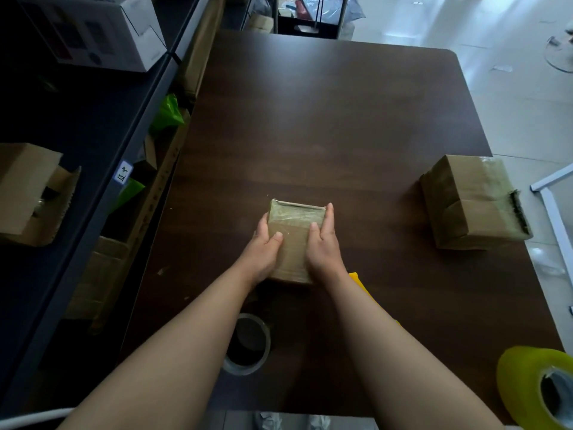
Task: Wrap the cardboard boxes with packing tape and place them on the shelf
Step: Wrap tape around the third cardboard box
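Across most of the view stretched a dark brown table [325,119], its far corners rounded. Along its left side ran a dark metal shelf [93,119], separated from the table by a narrow gap where a green bag [167,114] and flattened cardboard showed. On the shelf sat a white printed carton [102,26] at the far end and an open cardboard box [28,193] nearer, well apart from each other. A larger taped box [474,203] lay on the table's right edge, glossy tape over its top and a ragged tape end at its near right corner.

Near the middle of the table, well apart from that larger one, rested the small cardboard box [294,231], its far half wrapped in shiny tape. The left hand [263,246] lay flat against its left side with fingers straight and the thumb on the top face. The right hand [324,243] mirrored it on the right side, fingers extended along the edge and thumb on top, so the box sat pressed between both.

A yellow tape roll [521,377] stood at the near right corner of the table. A dark tape roll [248,366] lay flat between the forearms. A yellow object [359,283] peeked out beside the right wrist; what it was I could not tell. A small white label [124,172] was stuck on the shelf's rail.
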Demonstrator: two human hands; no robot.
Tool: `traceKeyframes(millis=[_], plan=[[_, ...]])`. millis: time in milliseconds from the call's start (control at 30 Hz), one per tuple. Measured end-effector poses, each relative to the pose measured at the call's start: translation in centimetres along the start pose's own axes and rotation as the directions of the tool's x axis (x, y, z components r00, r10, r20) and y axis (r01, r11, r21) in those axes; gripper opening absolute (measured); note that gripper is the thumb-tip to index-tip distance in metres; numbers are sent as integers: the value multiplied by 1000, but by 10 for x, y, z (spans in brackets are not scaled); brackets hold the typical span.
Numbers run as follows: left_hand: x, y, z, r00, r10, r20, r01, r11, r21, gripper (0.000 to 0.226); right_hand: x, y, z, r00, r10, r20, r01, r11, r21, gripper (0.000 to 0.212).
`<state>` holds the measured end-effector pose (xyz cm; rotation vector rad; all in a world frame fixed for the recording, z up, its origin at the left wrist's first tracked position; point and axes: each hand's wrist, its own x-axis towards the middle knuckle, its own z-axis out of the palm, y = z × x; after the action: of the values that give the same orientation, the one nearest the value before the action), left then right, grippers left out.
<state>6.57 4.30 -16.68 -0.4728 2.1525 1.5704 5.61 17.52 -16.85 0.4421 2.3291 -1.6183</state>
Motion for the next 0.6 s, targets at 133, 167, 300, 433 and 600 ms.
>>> traceKeyframes(millis=[133, 167, 300, 433, 600], plan=[[-11, -8, -3, 998, -50, 46, 47, 996, 76, 67, -12, 4, -4, 997, -2, 74, 6, 999, -47, 65], [-12, -8, -4, 997, -56, 58, 49, 991, 125, 69, -14, 3, -5, 996, 5, 94, 1, 998, -62, 67], [-23, -6, -10, 998, -58, -29, 63, 961, 268, 78, -25, -1, -15, 994, 0, 110, 16, 989, -145, 80], [-51, -20, -35, 957, -96, -273, 187, 924, 333, 57, -42, -3, -28, 990, 9, 141, 15, 985, -174, 81], [-97, -40, -40, 980, -199, -9, 150, 711, 687, 58, -66, -1, -34, 988, 33, 150, 15, 951, -309, 73]])
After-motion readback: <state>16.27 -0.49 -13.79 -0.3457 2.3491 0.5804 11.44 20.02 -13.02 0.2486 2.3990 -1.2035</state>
